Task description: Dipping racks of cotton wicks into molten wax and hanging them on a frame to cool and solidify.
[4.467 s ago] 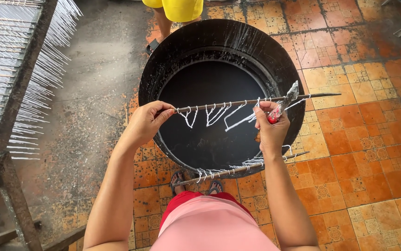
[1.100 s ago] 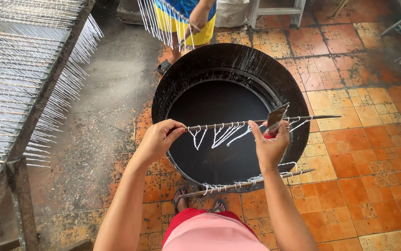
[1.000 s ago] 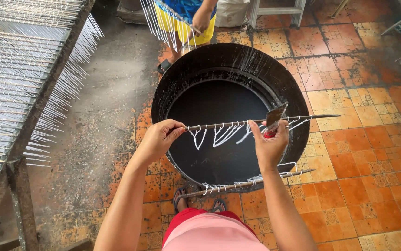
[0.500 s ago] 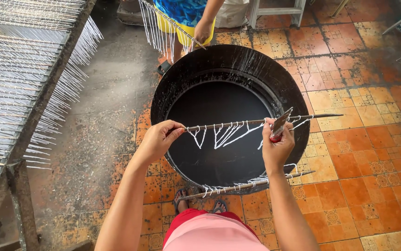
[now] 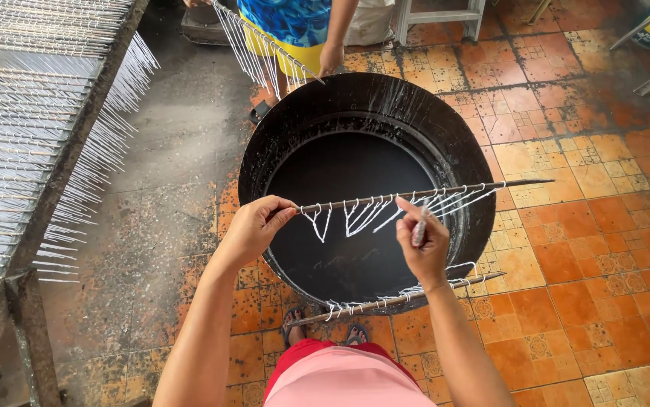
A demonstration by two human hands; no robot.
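My left hand pinches the left end of a thin stick held level over a big black round vat. White waxy strings hang from the stick. My right hand is just below the stick's middle, closed around a scraper with its blade seen edge-on, touching the strings. A second stick with white strings lies across the vat's near rim.
A rack full of thin white tapers on sticks stands at the left. Another person at the vat's far side holds a stick of hanging white strings. The floor is orange tile and stained concrete.
My right hand has dropped below the stick and shifted left, turning the scraper edge-on. The other person has brought their strung stick further left across the vat's far rim.
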